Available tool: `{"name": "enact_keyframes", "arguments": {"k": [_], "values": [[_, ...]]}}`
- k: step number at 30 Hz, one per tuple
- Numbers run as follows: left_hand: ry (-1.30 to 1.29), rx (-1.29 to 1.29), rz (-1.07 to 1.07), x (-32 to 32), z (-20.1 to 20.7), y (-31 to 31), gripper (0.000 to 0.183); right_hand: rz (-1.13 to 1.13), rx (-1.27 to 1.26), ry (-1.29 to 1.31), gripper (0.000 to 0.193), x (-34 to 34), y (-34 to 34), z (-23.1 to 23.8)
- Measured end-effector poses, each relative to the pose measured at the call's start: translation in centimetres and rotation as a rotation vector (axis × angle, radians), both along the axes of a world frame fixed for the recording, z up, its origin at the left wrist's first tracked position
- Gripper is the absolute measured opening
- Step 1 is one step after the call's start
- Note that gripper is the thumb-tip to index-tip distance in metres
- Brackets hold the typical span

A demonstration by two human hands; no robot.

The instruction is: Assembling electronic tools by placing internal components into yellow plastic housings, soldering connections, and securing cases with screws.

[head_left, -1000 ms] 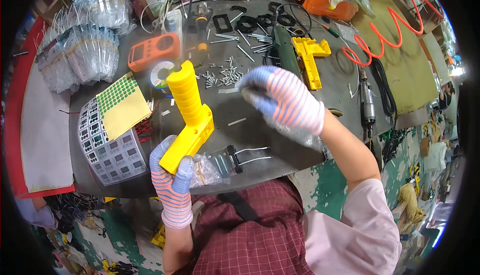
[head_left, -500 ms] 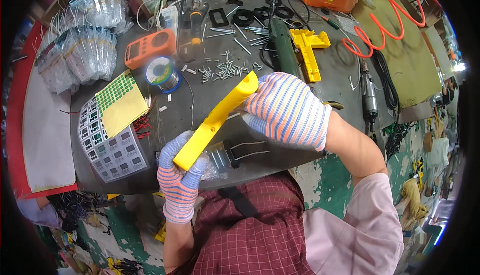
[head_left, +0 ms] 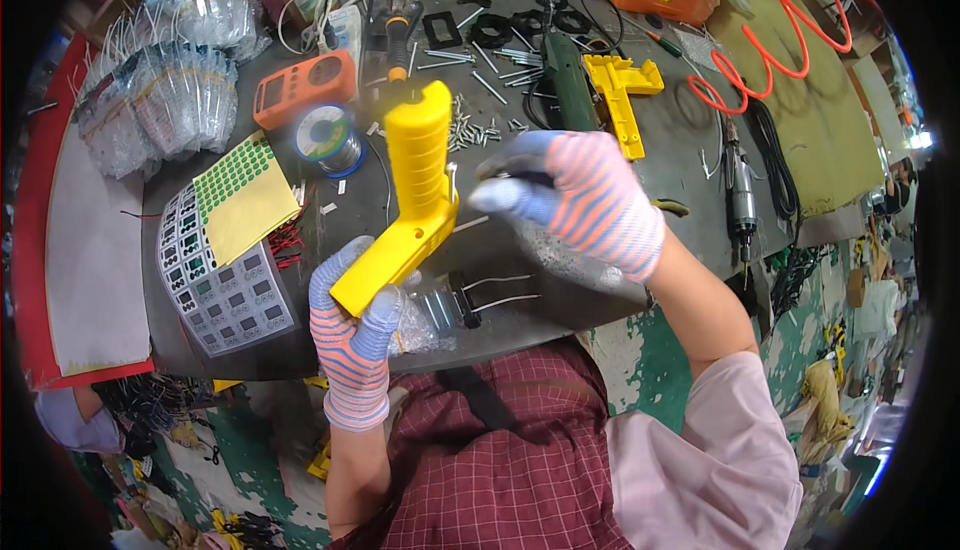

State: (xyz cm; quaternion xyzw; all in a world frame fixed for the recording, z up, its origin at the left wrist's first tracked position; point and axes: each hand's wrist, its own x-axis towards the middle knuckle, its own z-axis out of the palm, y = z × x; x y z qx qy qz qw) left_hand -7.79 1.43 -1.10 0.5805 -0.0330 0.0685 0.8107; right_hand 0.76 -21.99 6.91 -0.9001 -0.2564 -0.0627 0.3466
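Observation:
My left hand (head_left: 352, 322), in a striped knit glove, grips the lower end of a yellow pistol-shaped plastic housing (head_left: 410, 200) and holds it up over the dark workbench (head_left: 560, 280). My right hand (head_left: 580, 200), gloved the same way, hovers just right of the housing with its fingertips pinched together; whether a small part sits between them cannot be told. A clear plastic bag with a dark part and wires (head_left: 450, 305) lies under the left hand.
A second yellow housing (head_left: 620, 100), a green power tool (head_left: 570, 90), loose screws (head_left: 475, 130), a solder spool (head_left: 328, 138), an orange meter (head_left: 300, 85), sticker sheets (head_left: 235, 240), bagged parts (head_left: 170, 70) and a red coiled hose (head_left: 780, 45) surround the work spot.
The yellow housing has swung from slanting to upright and back toward the left. My right hand has come off its top and now pinches beside it.

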Motion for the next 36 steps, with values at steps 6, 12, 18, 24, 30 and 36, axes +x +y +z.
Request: {"name": "enact_keyframes", "arguments": {"k": [6, 12, 18, 24, 30, 36], "values": [[0.055, -0.010, 0.011, 0.1, -0.4, -1.0, 0.052, -0.053, 0.834, 0.450, 0.025, -3.6, 0.9, 0.0], [-0.025, 0.292, 0.079, -0.6, 1.4, -2.0, 0.056, -0.152, 0.399, -0.019, 0.026, -3.6, 2.6, -1.0], [-0.081, 0.320, 0.146, -0.7, 2.0, -2.6, 0.053, -0.227, 0.355, -0.180, 0.031, -3.2, 2.8, 0.0], [-0.143, 0.569, 0.092, -0.8, 0.8, -2.4, 0.053, -0.199, 0.166, -0.330, 0.038, -2.7, 3.2, -2.0], [-0.018, 0.302, 0.127, -0.4, 1.8, -3.0, 0.049, -0.169, 0.202, -0.169, 0.040, -1.6, 3.2, -2.7], [0.013, 0.132, -0.028, 0.6, 3.1, -1.5, 0.051, 0.016, 0.139, -0.595, 0.042, -2.2, -0.2, 1.6]]}}
